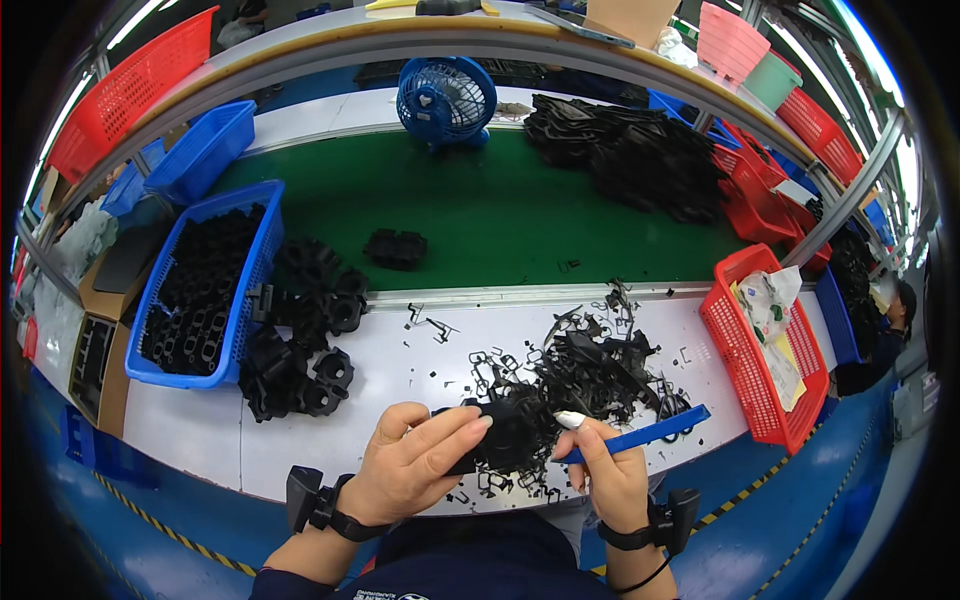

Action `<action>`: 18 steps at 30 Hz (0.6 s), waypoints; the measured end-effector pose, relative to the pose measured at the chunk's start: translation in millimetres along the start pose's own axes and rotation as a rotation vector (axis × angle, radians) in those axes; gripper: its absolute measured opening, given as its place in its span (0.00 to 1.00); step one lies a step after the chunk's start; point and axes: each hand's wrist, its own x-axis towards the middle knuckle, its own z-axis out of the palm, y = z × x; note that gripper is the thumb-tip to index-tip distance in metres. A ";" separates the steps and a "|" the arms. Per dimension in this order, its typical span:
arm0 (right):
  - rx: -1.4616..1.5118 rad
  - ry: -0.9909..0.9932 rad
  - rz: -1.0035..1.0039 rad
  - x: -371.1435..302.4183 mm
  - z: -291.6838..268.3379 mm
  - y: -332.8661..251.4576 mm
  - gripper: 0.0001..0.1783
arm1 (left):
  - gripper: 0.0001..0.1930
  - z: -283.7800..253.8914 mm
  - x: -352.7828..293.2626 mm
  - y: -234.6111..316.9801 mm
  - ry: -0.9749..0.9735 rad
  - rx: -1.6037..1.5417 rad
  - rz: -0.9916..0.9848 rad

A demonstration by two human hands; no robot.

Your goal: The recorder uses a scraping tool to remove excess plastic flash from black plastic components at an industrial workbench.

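My left hand (pixel 412 462) grips a black moulded plastic part (pixel 512 436) at the near edge of the white table, its fingers laid over the part's left side. In my right hand (pixel 612 478) is a slim blue-handled tool (pixel 655 431), held in a pinch just right of the part. The tool's working tip cannot be made out. A white cover (pixel 570 420) sits on one right fingertip. Beyond both hands spreads a heap of black plastic scraps (pixel 600 370), with small trimmed bits around it. Similar black parts (pixel 300 335) are piled to the left.
A blue basket (pixel 275 225) full of black parts stands at left, a red basket (pixel 722 320) with papers and bags at right. One black part (pixel 395 248) lies on the green mat (pixel 340 180). Farther back are a blue fan (pixel 445 100) and stacked black pieces (pixel 650 165), beneath an overhead shelf (pixel 480 33).
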 end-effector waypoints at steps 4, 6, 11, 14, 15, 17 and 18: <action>-0.022 -0.126 0.036 -8.9 10.6 -6.1 0.16 | 0.32 3.7 -6.5 0.3 0.008 -0.002 0.164; -0.081 -0.153 -0.033 -10.1 11.0 -4.4 0.17 | 0.33 7.3 -9.3 0.2 0.049 -0.024 0.138; -0.094 -0.134 -0.017 -11.7 10.4 -2.8 0.16 | 0.43 6.1 -8.5 1.8 0.100 -0.135 0.045; -0.045 -0.109 0.056 -12.2 13.0 -3.0 0.16 | 0.44 2.0 -7.9 3.4 0.080 -0.159 0.008; -0.047 -0.106 0.057 -12.4 13.4 -2.8 0.16 | 0.44 2.1 -7.2 3.5 0.080 -0.163 0.008; -0.010 -0.083 0.082 -13.5 14.4 -3.7 0.16 | 0.44 3.4 -5.6 4.4 0.066 -0.132 -0.124; -0.009 -0.090 0.081 -13.7 16.6 -5.2 0.16 | 0.44 5.4 -7.4 6.2 0.068 -0.127 -0.126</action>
